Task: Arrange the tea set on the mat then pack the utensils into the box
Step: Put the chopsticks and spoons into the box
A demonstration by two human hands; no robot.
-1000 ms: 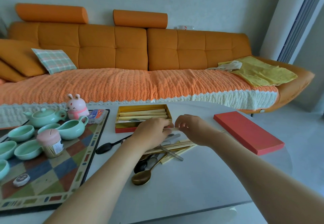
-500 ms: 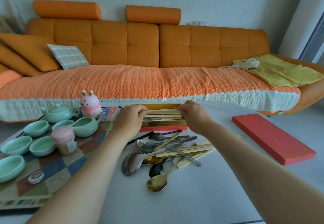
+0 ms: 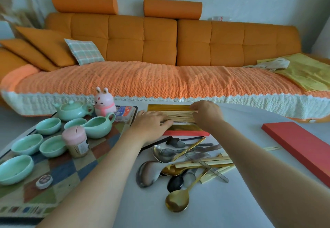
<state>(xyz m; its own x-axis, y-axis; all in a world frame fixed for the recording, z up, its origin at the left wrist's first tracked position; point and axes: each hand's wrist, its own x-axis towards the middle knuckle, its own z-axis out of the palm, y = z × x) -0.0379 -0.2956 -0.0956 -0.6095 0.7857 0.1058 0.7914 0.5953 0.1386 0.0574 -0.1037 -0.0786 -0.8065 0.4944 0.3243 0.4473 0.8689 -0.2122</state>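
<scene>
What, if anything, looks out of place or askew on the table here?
Stray pale wooden chopsticks lie alone by the flat red box lid, apart from the jumbled heap of metal spoons and chopsticks. Nothing looks spilled or broken.

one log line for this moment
step: pack utensils | left hand: flat on chopsticks in box | right hand: grips chopsticks | spoons: loose on table | lid: off

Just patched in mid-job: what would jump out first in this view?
Both hands meet at the gold-lined box at the far side of the table: the left hand lies flat on the chopsticks in it, and the right hand grips their other end. Just nearer lies a loose heap of spoons, with the green tea set on the mat to the left and a red lid to the right.
</scene>
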